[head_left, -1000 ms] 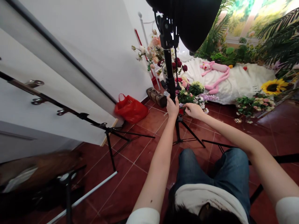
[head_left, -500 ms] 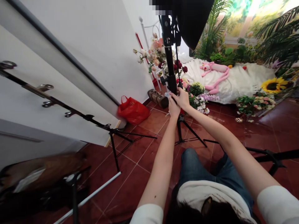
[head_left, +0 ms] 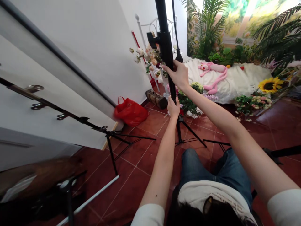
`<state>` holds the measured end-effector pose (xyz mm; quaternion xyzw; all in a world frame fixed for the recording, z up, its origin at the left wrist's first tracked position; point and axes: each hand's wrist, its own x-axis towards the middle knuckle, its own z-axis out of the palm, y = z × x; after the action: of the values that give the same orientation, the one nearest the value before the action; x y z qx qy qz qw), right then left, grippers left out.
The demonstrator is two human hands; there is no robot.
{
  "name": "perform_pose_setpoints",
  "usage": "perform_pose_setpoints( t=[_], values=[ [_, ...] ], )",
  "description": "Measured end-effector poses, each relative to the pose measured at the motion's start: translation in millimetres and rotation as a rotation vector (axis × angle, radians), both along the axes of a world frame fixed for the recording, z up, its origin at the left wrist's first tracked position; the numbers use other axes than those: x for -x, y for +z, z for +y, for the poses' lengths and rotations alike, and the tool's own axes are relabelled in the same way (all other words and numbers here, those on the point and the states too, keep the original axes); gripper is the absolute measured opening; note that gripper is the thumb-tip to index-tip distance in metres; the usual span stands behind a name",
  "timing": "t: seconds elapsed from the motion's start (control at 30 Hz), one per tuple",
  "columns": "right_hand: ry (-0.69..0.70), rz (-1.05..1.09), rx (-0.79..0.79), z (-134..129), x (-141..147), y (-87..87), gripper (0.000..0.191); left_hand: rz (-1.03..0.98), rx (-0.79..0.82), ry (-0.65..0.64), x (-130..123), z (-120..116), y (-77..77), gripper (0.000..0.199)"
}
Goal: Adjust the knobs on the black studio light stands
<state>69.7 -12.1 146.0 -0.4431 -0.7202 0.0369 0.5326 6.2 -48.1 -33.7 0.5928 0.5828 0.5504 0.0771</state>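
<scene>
Two hands point(head_left: 180, 75) grip one black pole point(head_left: 167, 50).

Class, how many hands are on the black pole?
2: left hand low on the black pole, right hand higher up. Any on its out-of-frame top would be hidden.

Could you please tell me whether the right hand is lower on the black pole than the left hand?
No, the right hand grips the black pole above the left hand.

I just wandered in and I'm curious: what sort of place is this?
Probably a photo studio: a garden-scene backdrop, a pink plush toy laid out on white cloth, and a black tripod stand in front.
</scene>
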Motion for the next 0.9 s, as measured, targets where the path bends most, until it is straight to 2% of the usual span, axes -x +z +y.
perform_pose_setpoints(
  t=[0.1, 0.2, 0.27, 0.4, 0.47, 0.53, 0.63, 0.77, 0.9],
  values=[
    [0.06, 0.006, -0.047, 1, 0, -4.7, 0.064, 0.015, 0.032, 0.026, 0, 3, -0.7, 0.063],
    [0.112, -0.035, -0.053, -12, -13, -17.5, 0.06, 0.005, 0.031, 0.043, 0, 5, -1.6, 0.062],
    [0.122, -0.11, -0.011, -31, -29, -34.5, 0.054, -0.002, 0.015, 0.046, 0, 5, -1.9, 0.061],
    [0.104, -0.348, 0.147, -66, -61, -83.3, 0.046, 0.002, 0.02, 0.043, 0, 4, -0.9, 0.059],
    [0.093, -0.443, 0.192, -71, -69, -104.6, 0.047, 0.003, 0.026, 0.035, 0, 3, -0.2, 0.057],
    [0.093, -0.517, 0.214, -68, -70, -118.0, 0.049, -0.002, 0.023, 0.032, 1, 2, 0.1, 0.055],
    [0.086, -0.582, 0.23, -56, -60, -122.7, 0.05, -0.005, 0.014, 0.037, 1, 2, -0.7, 0.054],
    [0.05, -0.602, 0.235, -40, -48, -114.1, 0.045, 0.001, 0.009, 0.038, 1, 3, -2.6, 0.053],
    [-0.007, -0.479, 0.324, -21, -49, -111.5, 0.041, -0.003, 0.015, 0.042, 1, 3, -3.3, 0.053]
  ],
)
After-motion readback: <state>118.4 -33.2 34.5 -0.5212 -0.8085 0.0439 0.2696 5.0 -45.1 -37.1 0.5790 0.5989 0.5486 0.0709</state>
